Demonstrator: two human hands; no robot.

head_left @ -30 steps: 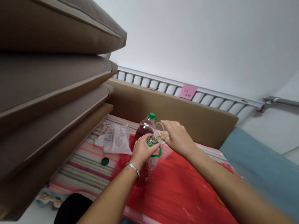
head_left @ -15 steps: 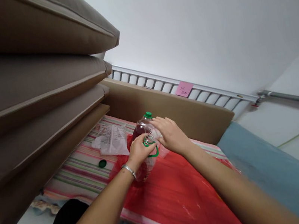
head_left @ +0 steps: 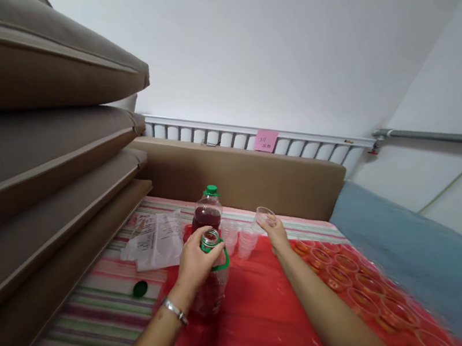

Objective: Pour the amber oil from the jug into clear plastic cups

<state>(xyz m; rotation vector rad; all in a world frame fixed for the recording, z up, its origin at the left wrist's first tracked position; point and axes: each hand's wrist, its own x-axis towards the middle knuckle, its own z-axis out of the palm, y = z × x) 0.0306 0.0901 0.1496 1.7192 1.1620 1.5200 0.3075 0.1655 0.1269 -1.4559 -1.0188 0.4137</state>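
My left hand (head_left: 197, 258) is wrapped round the neck of an uncapped clear bottle (head_left: 212, 296) with a green handle, standing on a red plastic sheet (head_left: 260, 303). In my right hand (head_left: 276, 233) is a clear plastic cup (head_left: 265, 218), held by its side in the air. Just left of it stand clear stacked cups (head_left: 247, 243). Behind my left hand is a second bottle (head_left: 207, 209) of dark red liquid, with its green cap on. A loose green cap (head_left: 140, 288) lies on the striped cloth (head_left: 101, 296).
Several filled cups (head_left: 358, 284) stand in rows at the right of the red sheet. A crumpled clear bag (head_left: 158, 240) lies behind the loose cap. Large folded brown pads (head_left: 34, 151) rise at the left. A brown board (head_left: 249, 176) and a radiator (head_left: 225, 139) stand behind.
My right hand has moved right from the stacked cups and now holds one cup apart. The left hand stays on the bottle. The view has turned right, bringing the filled cups into sight.
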